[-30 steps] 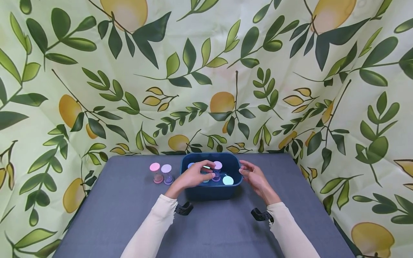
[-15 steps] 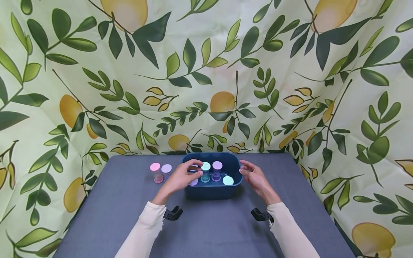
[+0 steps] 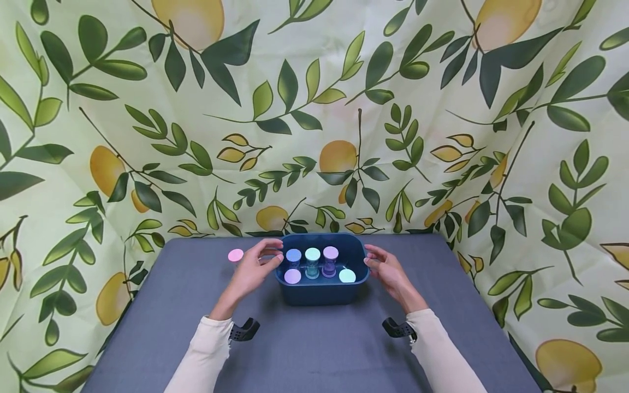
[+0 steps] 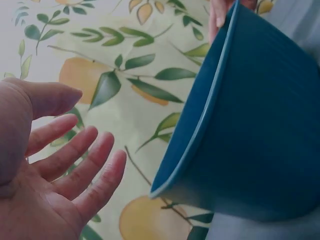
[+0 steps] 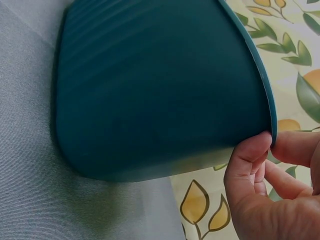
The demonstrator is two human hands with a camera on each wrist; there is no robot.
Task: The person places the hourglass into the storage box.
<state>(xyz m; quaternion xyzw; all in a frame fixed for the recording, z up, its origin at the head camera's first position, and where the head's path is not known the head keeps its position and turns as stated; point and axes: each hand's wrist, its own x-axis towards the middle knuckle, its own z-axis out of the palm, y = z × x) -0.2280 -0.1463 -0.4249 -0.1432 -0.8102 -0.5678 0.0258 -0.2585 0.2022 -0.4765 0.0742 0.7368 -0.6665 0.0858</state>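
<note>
A dark blue plastic bin (image 3: 319, 295) stands on the table. Inside it are a blue sand timer (image 3: 293, 256), a teal sand timer (image 3: 312, 263), a purple sand timer (image 3: 330, 262), and two more timers showing only a lilac top (image 3: 292, 277) and a mint top (image 3: 347, 275). My left hand (image 3: 253, 271) is just left of the bin, fingers apart and loosely bent, holding nothing; the left wrist view shows its bare palm. My right hand (image 3: 388, 271) pinches the bin's right rim, as the right wrist view shows.
A pink-topped sand timer (image 3: 235, 255) stands on the grey table (image 3: 324, 349), partly behind my left hand. A lilac-topped one beside it is hidden now. A patterned cloth (image 3: 304, 164) hangs behind and beside the table.
My left hand has moved left, from over the purple timer out past the bin's left rim, uncovering the blue and teal timers and covering the lilac-topped one outside. The right hand stays put.
</note>
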